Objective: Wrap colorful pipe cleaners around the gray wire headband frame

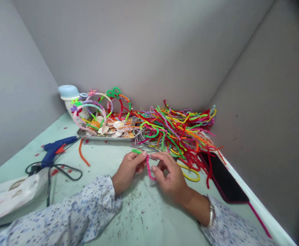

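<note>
My left hand (129,169) is closed, pinching a pipe cleaner between thumb and fingers. Its fuzzy green piece (136,151) sticks out past the thumb on the far side. A pink pipe cleaner length (149,168) hangs down from the same pinch and bends toward the right at its lower end. Beside it is my right hand (168,172), thumb and index finger curved and apart, the index fingertip close to the top of the pink length. Whether that fingertip touches it I cannot tell. Both hands are just above the table.
A heap of coloured pipe cleaners (180,131) lies at the back right, near a flat black object (223,177). A metal tray (111,138) holds discs and decorated headbands (89,108). At left are a cup (71,99), a blue glue gun (53,150) and a white bag (21,191).
</note>
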The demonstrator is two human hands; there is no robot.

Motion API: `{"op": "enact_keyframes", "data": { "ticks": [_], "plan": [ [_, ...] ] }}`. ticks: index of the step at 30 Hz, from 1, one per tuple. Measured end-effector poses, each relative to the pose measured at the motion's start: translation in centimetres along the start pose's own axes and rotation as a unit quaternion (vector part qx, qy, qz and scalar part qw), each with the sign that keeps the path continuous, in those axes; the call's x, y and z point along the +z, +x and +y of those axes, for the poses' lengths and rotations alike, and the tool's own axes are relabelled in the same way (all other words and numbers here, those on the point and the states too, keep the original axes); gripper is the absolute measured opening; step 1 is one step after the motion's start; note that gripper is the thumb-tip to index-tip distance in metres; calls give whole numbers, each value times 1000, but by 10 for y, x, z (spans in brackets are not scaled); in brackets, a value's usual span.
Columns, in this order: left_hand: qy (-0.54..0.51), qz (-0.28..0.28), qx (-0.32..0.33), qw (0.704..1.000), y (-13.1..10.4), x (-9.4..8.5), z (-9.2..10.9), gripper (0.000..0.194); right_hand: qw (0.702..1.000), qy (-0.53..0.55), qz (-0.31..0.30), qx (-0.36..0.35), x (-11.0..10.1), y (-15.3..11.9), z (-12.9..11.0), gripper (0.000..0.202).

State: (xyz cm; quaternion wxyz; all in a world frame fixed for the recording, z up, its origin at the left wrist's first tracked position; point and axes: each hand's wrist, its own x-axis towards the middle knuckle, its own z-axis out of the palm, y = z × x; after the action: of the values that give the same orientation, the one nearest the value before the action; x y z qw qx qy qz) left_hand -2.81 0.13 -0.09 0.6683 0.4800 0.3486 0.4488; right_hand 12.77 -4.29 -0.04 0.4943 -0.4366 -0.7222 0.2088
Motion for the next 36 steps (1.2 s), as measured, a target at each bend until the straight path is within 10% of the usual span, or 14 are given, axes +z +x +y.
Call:
{"op": "enact_keyframes", "data": {
  "ticks": [36],
  "plan": [
    [149, -16, -27, 988, -4, 2, 5, 28, 999, -44, 27, 4, 2, 4, 10, 24]
  ]
}}
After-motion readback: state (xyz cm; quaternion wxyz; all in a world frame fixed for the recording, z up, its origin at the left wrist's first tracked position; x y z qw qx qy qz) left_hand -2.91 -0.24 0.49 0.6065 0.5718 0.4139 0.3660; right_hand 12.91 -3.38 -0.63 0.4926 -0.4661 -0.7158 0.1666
